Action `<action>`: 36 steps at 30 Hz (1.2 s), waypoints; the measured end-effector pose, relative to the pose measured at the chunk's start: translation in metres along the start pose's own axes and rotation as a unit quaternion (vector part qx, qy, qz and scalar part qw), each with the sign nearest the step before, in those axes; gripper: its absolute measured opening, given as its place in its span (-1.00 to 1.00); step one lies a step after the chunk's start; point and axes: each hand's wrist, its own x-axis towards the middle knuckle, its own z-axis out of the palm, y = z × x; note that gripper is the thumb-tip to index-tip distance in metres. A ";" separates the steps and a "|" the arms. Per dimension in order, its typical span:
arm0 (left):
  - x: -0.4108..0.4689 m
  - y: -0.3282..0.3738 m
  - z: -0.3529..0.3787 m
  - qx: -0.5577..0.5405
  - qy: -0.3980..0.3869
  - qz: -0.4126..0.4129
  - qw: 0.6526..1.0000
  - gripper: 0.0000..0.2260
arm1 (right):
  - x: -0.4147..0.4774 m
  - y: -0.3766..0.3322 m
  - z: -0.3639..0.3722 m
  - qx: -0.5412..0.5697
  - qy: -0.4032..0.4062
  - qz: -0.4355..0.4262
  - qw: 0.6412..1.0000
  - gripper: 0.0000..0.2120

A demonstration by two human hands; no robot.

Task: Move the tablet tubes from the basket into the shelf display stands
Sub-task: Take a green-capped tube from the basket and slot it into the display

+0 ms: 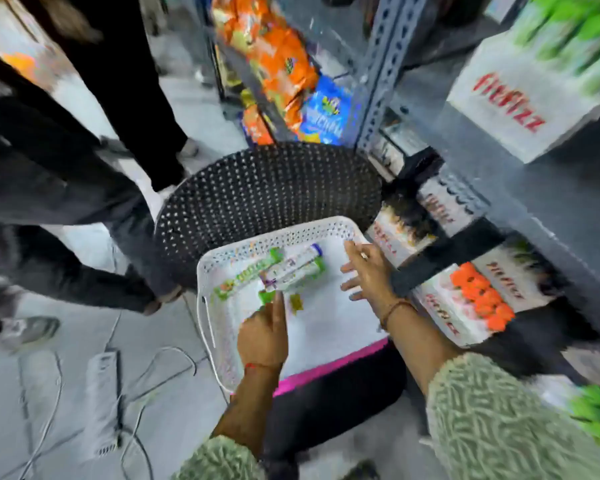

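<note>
A white perforated basket [219,327] is sitting on the seat of a black perforated chair [267,188]; three tablet tubes [284,268] are lying in a cluster at its far end, two with green caps and one with a purple cap (the picture is blurring the labels). The left hand [264,334] is reaching into the basket with fingers stretched toward a small green piece [267,296] beside the tubes; whether it is pinching it I cannot tell. The right hand [368,271] is hovering over the basket's right rim, fingers spread and grasping nothing. To the right, display stands [465,306] are standing on the grey shelf [534,202]; one is holding orange-capped tubes [482,296].
</note>
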 end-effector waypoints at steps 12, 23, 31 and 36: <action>-0.035 -0.050 0.048 0.338 -0.091 0.181 0.919 -0.28 | 0.078 0.046 0.093 0.146 0.023 0.205 0.967 -0.77; -0.042 -0.046 0.044 0.326 -0.120 0.168 0.922 -0.49 | 0.050 0.041 0.035 0.339 0.070 0.104 0.933 -0.91; -0.052 -0.014 0.055 0.289 -0.134 0.261 0.911 -0.20 | -0.055 -0.006 -0.125 0.374 0.123 -0.060 0.917 -0.86; -0.091 0.102 0.125 0.201 -0.171 0.425 0.866 -0.45 | -0.130 -0.020 -0.232 0.326 0.269 -0.146 0.894 -0.87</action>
